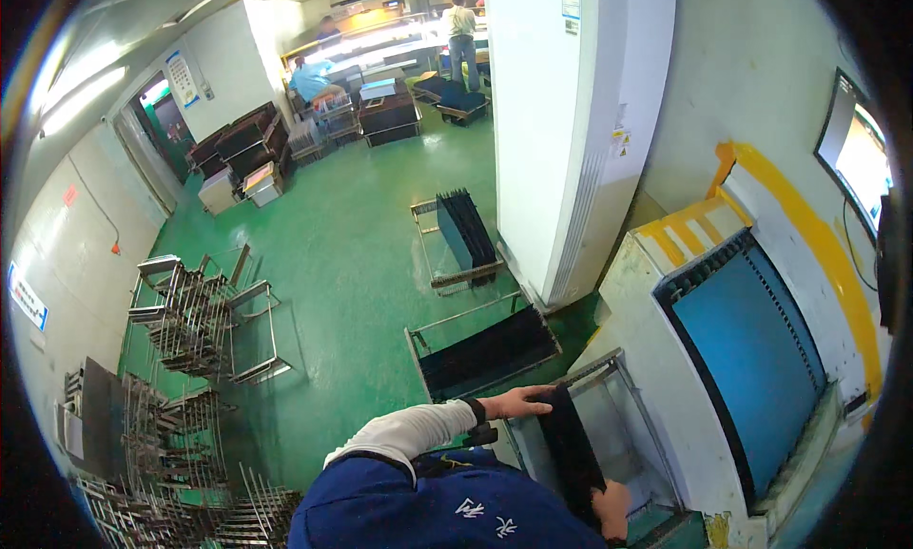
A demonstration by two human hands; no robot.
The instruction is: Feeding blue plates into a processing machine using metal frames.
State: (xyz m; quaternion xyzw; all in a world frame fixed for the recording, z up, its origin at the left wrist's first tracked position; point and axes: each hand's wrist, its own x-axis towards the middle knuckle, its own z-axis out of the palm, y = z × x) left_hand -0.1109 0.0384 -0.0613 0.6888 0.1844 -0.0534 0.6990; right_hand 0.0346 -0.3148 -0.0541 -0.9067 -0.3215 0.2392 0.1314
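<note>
A stack of thin black panels (573, 449) stands on edge in a metal-framed rack (656, 444) at the lower right. My left hand (521, 403) grips the far end of the stack, its fingers reaching over the top corner. At the near end, my right hand (611, 509) is closed around the panels, with its fingertips partly hidden. The bottom of the stack is out of sight.
A machine with a sloping blue panel bed (747, 345) stands at my right, below a wall screen (858, 154). Ahead are two racks of black panels (490, 352), (464, 228) beside a white cabinet (542, 121). Metal racks (190, 321) line the left. People (460, 40) work far off.
</note>
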